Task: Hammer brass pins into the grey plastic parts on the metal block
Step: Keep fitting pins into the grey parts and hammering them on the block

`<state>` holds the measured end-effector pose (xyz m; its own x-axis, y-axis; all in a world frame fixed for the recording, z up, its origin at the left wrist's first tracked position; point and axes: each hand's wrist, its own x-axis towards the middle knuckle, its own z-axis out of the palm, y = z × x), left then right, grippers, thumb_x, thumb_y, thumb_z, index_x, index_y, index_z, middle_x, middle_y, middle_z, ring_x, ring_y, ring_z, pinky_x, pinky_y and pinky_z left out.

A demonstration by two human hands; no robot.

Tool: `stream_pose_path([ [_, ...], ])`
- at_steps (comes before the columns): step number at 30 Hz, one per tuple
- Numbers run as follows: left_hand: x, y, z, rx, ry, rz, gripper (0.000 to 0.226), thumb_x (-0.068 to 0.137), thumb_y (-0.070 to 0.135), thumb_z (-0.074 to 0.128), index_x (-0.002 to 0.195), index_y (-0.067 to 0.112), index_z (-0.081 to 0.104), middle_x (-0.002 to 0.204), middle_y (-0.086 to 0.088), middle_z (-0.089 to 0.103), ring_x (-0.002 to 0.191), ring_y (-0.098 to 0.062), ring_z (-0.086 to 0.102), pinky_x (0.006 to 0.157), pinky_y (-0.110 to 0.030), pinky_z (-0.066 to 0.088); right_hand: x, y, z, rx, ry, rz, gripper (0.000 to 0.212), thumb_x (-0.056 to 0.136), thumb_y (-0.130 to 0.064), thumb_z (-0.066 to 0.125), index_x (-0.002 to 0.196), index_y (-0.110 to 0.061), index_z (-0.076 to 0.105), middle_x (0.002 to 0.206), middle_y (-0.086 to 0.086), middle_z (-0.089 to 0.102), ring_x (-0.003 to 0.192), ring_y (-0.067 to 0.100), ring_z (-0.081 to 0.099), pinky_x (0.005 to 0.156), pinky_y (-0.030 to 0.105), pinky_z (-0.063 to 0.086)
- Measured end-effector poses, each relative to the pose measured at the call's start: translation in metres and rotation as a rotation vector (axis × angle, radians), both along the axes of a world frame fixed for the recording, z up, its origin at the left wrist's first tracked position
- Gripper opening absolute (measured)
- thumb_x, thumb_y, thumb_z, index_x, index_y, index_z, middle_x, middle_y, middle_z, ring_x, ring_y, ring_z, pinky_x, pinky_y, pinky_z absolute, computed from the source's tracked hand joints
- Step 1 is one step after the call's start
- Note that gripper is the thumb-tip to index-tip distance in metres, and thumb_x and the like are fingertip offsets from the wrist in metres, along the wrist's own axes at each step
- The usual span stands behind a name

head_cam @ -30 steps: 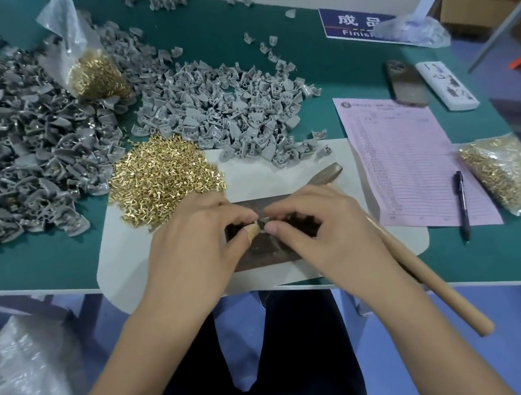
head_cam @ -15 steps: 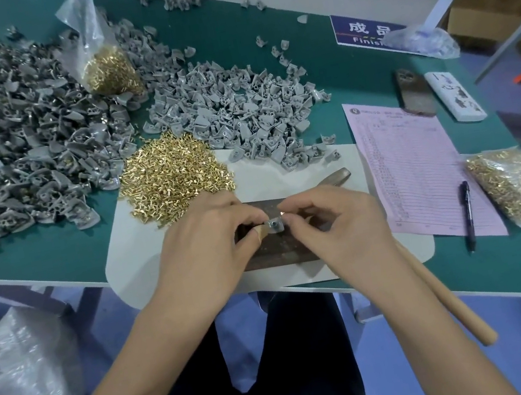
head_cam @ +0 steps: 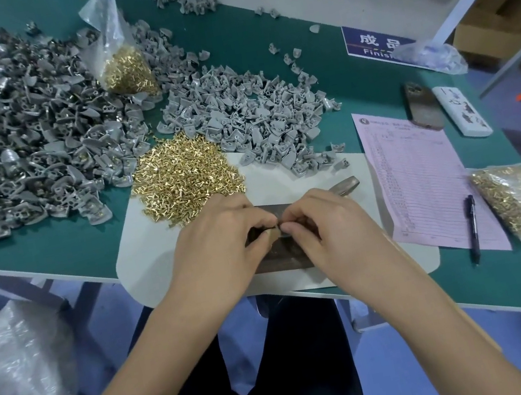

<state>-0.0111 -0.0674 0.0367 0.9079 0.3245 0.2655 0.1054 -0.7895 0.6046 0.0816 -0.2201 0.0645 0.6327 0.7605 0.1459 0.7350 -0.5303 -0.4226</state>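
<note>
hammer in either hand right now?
No: the hammer lies on the table behind the right hand, while both hands' fingertips meet over the metal block.

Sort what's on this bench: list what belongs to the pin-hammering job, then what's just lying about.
For the job:
- metal block
- loose brass pins
- grey plastic parts
- hammer
- left hand, right hand

Lying about:
- pink form
- pen
- phone
- blue sign

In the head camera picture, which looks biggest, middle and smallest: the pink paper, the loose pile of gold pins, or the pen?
1. Pink paper
2. Loose pile of gold pins
3. Pen
The paper and pile lie about equally far away, so this order seems safe.
</note>
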Motion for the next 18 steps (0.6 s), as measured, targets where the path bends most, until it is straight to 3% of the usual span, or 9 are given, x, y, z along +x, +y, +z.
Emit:
stream_pose_path([
  [6, -0.001, 0.001, -0.003, -0.04, -0.025, 0.003, 0.01, 0.084, 0.036, 0.077, 0.093, 0.039, 0.076, 0.085, 0.017, 0.059, 0.09, -0.009, 0.049, 0.063, -0.036, 0.048, -0.004, -0.004, -0.001, 0.074, 0.023, -0.053, 0.005, 0.089, -0.007, 0.075, 0.089, -0.012, 0.076, 0.081, -0.008, 0.059, 0.078, 0.005, 0.05, 0.077, 0.01, 0.036],
  [10, -0.001, 0.001, -0.002, -0.053, -0.024, 0.014, 0.009, 0.081, 0.037, 0.08, 0.09, 0.038, 0.077, 0.085, 0.017, 0.061, 0.09, -0.011, 0.052, 0.062, -0.038, 0.05, -0.005, 0.003, 0.011, -0.132, -0.123, 0.079, 0.008, 0.094, -0.007, 0.067, 0.091, -0.006, 0.074, 0.089, 0.007, 0.066, 0.089, 0.028, 0.058, 0.083, 0.037, 0.047],
  [13, 0.0, 0.001, -0.002, -0.057, -0.009, 0.014, 0.008, 0.082, 0.041, 0.078, 0.088, 0.037, 0.077, 0.084, 0.017, 0.061, 0.089, -0.01, 0.05, 0.062, -0.036, 0.048, -0.006, 0.01, 0.014, -0.309, -0.192, 0.127, 0.015, 0.098, -0.01, 0.056, 0.101, -0.011, 0.071, 0.103, 0.005, 0.064, 0.103, 0.026, 0.053, 0.088, 0.041, 0.046],
  [18, 0.0, 0.0, -0.003, -0.073, -0.013, 0.021, 0.009, 0.083, 0.039, 0.078, 0.091, 0.037, 0.078, 0.084, 0.018, 0.059, 0.09, -0.008, 0.048, 0.063, -0.035, 0.046, 0.002, 0.006, 0.013, -0.126, -0.046, 0.08, 0.011, 0.095, -0.011, 0.066, 0.091, -0.009, 0.076, 0.087, 0.006, 0.068, 0.087, 0.026, 0.059, 0.081, 0.036, 0.045],
])
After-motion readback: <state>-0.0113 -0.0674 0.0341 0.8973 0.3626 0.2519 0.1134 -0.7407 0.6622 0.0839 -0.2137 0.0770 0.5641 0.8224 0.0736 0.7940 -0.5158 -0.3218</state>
